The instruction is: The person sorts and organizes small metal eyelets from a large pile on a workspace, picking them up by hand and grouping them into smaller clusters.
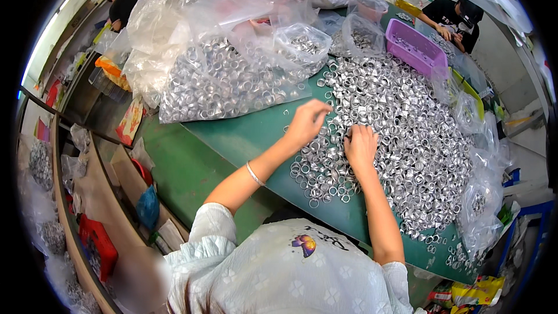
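Observation:
A broad heap of silvery metal rings (407,134) lies spread over the green table (232,142). My left hand (308,122) hovers at the heap's left edge, its fingers bent toward the thumb; whatever sits between the fingertips is too small to make out. Close beside it, my right hand (361,146) rests on the rings with its fingers curled down and together. Its fingertips are hidden, so what they grip cannot be seen. Loose rings (325,177) lie thinly scattered between my forearms.
A large clear plastic bag of rings (221,78) stands at the far left of the table. Beyond the heap is a purple basket (415,46). Crumpled clear bags (482,197) line the right edge. A co-worker (456,23) sits at the far right; another person (121,6) is far left.

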### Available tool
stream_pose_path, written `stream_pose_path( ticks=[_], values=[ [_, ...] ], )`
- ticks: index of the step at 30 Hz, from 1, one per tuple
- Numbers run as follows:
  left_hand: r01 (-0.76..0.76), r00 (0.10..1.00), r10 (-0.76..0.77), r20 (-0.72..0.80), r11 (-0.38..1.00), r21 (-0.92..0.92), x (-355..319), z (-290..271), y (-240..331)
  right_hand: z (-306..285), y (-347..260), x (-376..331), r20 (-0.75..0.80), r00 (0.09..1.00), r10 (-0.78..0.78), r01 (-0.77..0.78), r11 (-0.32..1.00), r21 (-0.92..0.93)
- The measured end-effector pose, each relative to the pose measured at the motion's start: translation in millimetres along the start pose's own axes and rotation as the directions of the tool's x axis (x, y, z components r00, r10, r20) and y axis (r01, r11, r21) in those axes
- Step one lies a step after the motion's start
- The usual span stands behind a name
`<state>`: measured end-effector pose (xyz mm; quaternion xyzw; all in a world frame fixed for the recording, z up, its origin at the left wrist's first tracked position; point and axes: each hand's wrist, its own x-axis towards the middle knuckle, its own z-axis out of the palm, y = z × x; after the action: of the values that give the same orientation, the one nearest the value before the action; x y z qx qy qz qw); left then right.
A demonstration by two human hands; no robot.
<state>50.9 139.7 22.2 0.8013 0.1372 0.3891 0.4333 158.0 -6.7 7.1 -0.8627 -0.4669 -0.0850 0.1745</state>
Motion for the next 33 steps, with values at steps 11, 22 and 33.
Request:
stream_pose_path(
  ticks=[11,22,33],
  values=[
    [-0.018,0.947,-0.127,0.295,0.896,0.444,-19,15,-36,-10,26,-6,-0.005,0.954,0.299,-0.203,0.660,0.724],
    [0.732,0.679,-0.465,0.568,0.373,-0.570,-9,-3,-10,-34,33,-9,0.407,0.848,0.341,-0.485,0.186,0.855],
    [0.283,0.958,-0.277,-0.071,0.886,0.366,3,27,-73,-1,24,5,-0.075,0.968,0.238,-0.191,0.900,0.391]
  ],
)
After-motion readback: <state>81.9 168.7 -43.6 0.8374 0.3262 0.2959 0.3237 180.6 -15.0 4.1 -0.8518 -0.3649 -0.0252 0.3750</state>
